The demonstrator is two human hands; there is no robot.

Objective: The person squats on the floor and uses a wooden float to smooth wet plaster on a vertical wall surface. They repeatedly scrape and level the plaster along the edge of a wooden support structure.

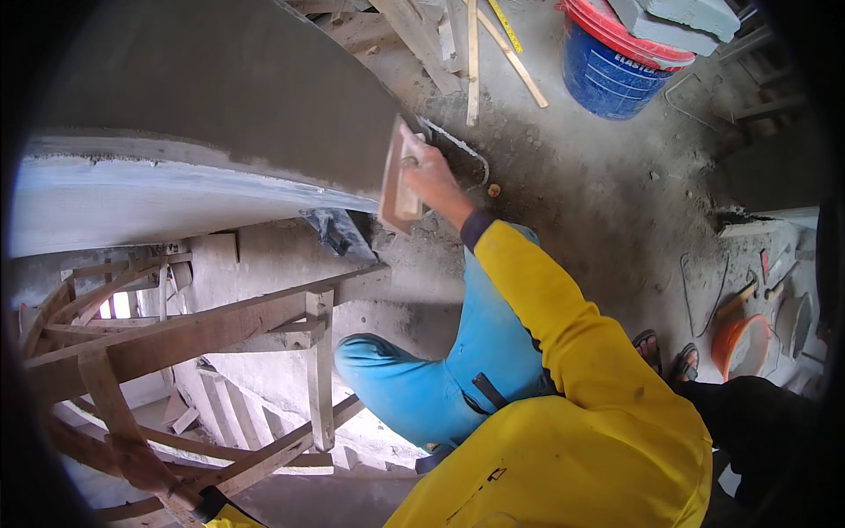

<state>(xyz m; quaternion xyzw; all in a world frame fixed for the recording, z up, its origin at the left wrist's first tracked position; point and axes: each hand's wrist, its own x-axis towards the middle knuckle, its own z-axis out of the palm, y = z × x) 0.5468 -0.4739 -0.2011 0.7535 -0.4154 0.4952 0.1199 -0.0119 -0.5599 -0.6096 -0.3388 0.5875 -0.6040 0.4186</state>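
My right hand [433,180] is closed round the grip of a wooden plastering float [393,189]. The float stands on edge against the near end of a smooth grey plastered surface [238,84]. A paler strip [176,180] runs along the lower border of that surface. At the lower left, my left hand [148,466] is wrapped round a timber piece of a wooden frame [202,330], and its fingers are only partly visible. A crumpled dark plastic sheet [339,233] hangs below the plastered edge, close to the float.
An opening with steps [233,409] lies below the timber frame. A blue bucket [607,75] with a red rim carries grey blocks. Wooden strips [473,62] lie on the dusty floor. At right are another person's sandalled feet [685,361] and an orange bucket [739,345].
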